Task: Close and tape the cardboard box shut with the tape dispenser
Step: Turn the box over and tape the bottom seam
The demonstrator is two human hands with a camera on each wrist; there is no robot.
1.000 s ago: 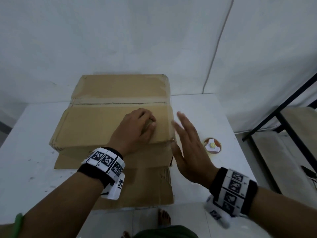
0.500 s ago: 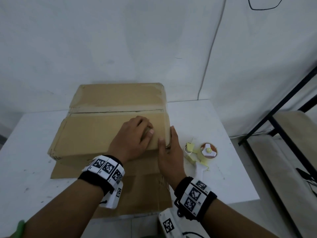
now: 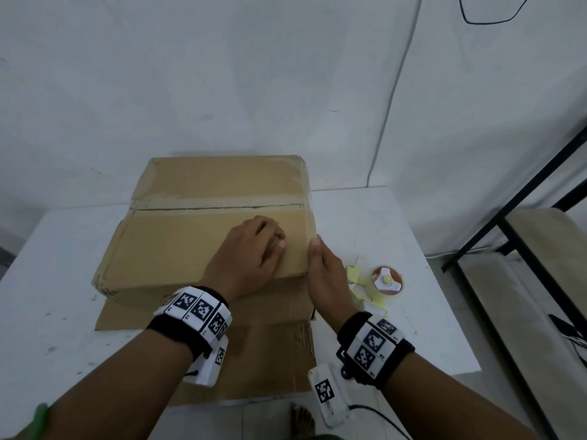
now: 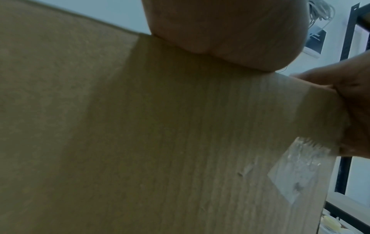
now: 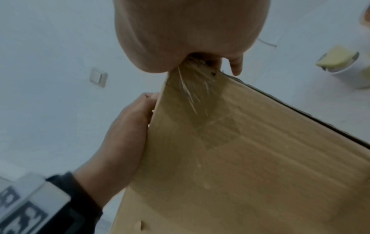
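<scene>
My left hand point(image 3: 251, 258) is down on the near flap of the cardboard box point(image 3: 197, 242), palm flat on the board and fingers curled in at the knuckles, pressing rather than grasping anything. My right hand point(image 3: 327, 271) is on the flap's right edge, thumb on top near the corner and the fingers tucked round the side, so it's gripping that edge. From the right wrist I can see the thumb and fingers pinched on the flap's corner, with a patch of old clear tape just below them. The box sits on the white table point(image 3: 397, 223), pushed back toward the wall, its far flap lying level and a dark seam between the two flaps. Another flap hangs out flat toward me over the table's near edge. The tape dispenser point(image 3: 378, 281) lies on the table just right of my right hand, pale yellow body, its roll face-up, untouched. No fresh tape on the seam yet.
</scene>
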